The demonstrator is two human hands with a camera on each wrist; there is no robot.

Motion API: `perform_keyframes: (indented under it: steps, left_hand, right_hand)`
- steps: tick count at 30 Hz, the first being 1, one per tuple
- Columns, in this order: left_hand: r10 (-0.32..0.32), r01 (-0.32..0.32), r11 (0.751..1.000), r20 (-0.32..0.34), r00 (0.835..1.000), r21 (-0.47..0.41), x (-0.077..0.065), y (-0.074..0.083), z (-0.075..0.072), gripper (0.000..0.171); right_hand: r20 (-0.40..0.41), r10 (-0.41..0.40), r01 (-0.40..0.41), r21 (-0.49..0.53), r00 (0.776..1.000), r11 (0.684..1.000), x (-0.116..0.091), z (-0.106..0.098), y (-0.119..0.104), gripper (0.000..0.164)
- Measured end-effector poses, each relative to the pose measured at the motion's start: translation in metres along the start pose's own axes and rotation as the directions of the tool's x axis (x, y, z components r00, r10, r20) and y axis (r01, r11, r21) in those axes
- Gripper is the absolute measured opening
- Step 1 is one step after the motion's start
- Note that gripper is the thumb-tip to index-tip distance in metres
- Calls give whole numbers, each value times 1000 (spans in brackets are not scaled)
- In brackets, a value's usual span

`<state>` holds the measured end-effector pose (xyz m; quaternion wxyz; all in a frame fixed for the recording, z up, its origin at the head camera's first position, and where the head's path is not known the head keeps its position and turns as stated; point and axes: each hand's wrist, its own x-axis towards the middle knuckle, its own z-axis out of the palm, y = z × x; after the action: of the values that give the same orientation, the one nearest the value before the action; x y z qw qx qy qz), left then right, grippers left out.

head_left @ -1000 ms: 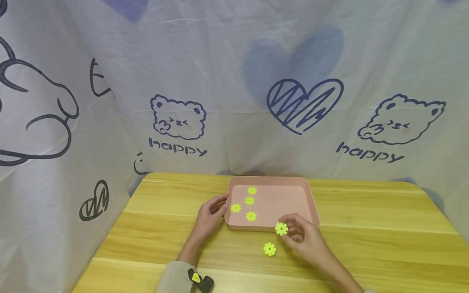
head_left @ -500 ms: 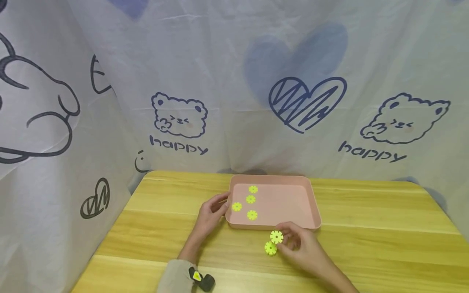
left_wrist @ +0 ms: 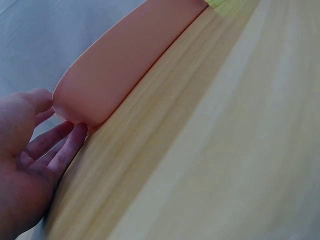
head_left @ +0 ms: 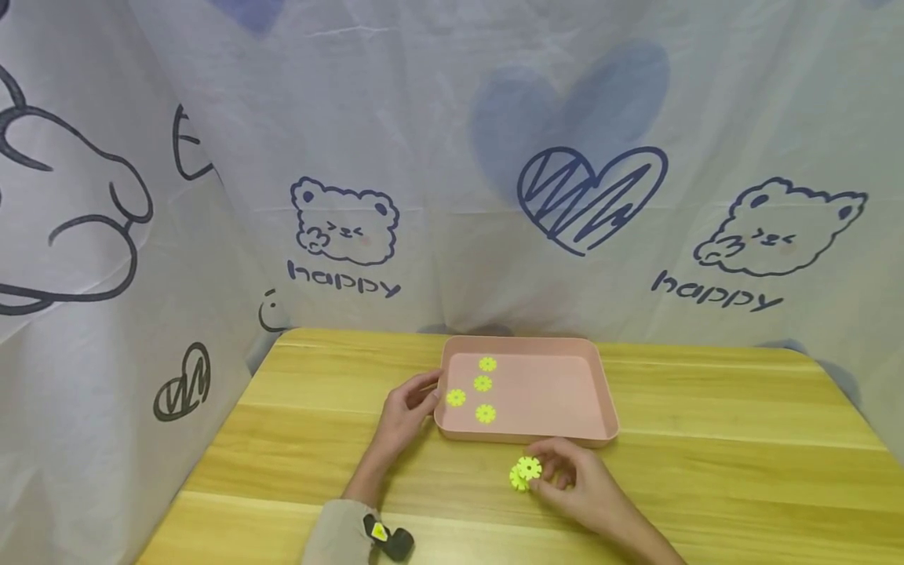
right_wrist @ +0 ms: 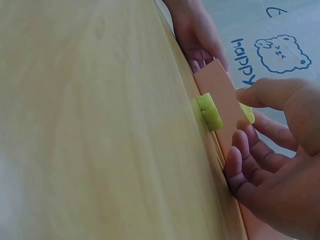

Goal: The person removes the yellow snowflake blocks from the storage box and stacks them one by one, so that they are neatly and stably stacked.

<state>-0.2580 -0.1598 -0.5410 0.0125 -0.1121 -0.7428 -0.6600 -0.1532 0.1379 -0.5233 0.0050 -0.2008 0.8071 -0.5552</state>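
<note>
My right hand (head_left: 575, 482) pinches a yellow-green snowflake building disc (head_left: 529, 468) between thumb and fingers, in front of the tray. In the right wrist view this held disc (right_wrist: 246, 113) is partly hidden by the fingers. Another yellow-green disc (head_left: 516, 479) rests on the table; the held one overlaps it in the head view. From the right wrist, that table disc (right_wrist: 210, 112) looks thick. My left hand (head_left: 406, 412) touches the outside of the pink tray (head_left: 526, 436) at its left end, fingers loosely extended. The left wrist view shows its fingertips (left_wrist: 80, 127) at the tray's corner.
Several snowflake discs (head_left: 485, 413) lie spread out in the left part of the tray. The wooden table (head_left: 727, 447) reaches back to a printed white cloth (head_left: 452, 259). A dark wrist device (head_left: 397, 541) sits by the left sleeve.
My right hand has come down and left from the tray's front edge, bringing its disc over the one on the table. The left hand stays at the tray.
</note>
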Motion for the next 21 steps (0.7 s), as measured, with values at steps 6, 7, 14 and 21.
perform_keyframes:
  steps: [6,7,14,21]
  left_hand:
    - [-9,9,1000,0,1000,0,-1,0,0,37]
    - [-9,9,1000,1,1000,1,-1,0,0,37]
    - [-1,1,1000,0,1000,14,0,0,0,37]
    - [1,-1,1000,0,1000,18,-1,2,0,37]
  right_hand:
    - [-8,-55,55,-38,998,998,0,2,3,31]
    - [-11,-66,65,-45,998,997,0,2,4,31]
    - [-27,-91,89,-72,995,993,-1,7,7,32]
    - [-36,-22,19,-78,999,997,-2,9,5,33]
